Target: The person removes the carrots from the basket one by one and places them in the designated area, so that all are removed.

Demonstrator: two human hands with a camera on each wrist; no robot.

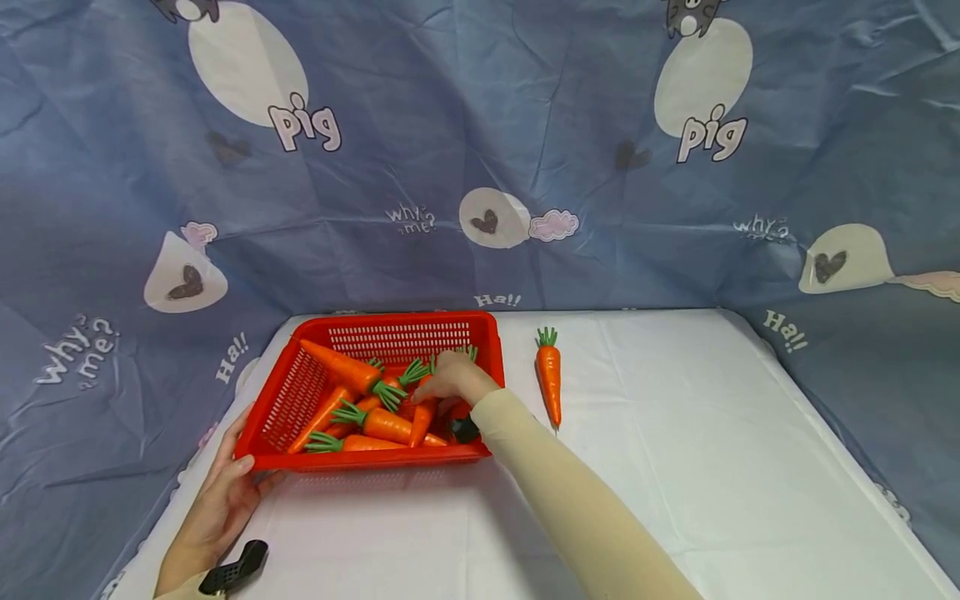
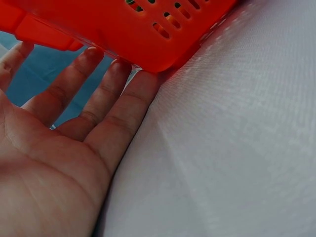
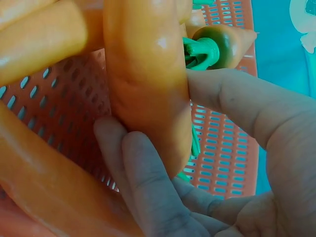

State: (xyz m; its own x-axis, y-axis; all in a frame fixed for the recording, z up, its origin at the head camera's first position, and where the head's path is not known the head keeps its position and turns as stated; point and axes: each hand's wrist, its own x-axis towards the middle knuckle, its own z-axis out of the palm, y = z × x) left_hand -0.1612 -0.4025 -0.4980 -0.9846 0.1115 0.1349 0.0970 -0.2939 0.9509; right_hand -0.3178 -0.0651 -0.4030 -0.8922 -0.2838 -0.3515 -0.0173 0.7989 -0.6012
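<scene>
A red plastic basket (image 1: 397, 457) with slotted walls holds several orange carrots (image 1: 382, 423) with green tops. My left hand (image 1: 225, 500) grips its front left corner, the thumb at the rim. In the left wrist view the other fingers (image 2: 118, 118) reach out straight, tips against the basket's underside. Inside the basket's right part, my right hand (image 1: 459, 379) pinches a carrot (image 3: 148, 84); the right wrist view has fingers on both sides of its thick end. Part of that carrot (image 1: 422, 421) shows below the hand in the head view.
One carrot (image 1: 550, 379) lies alone on the white tablecloth (image 1: 675, 417), right of the basket, green top pointing away. Blue printed cloth (image 1: 420, 167) hangs behind the table and along both sides. A black wrist strap (image 1: 236, 568) circles the left wrist.
</scene>
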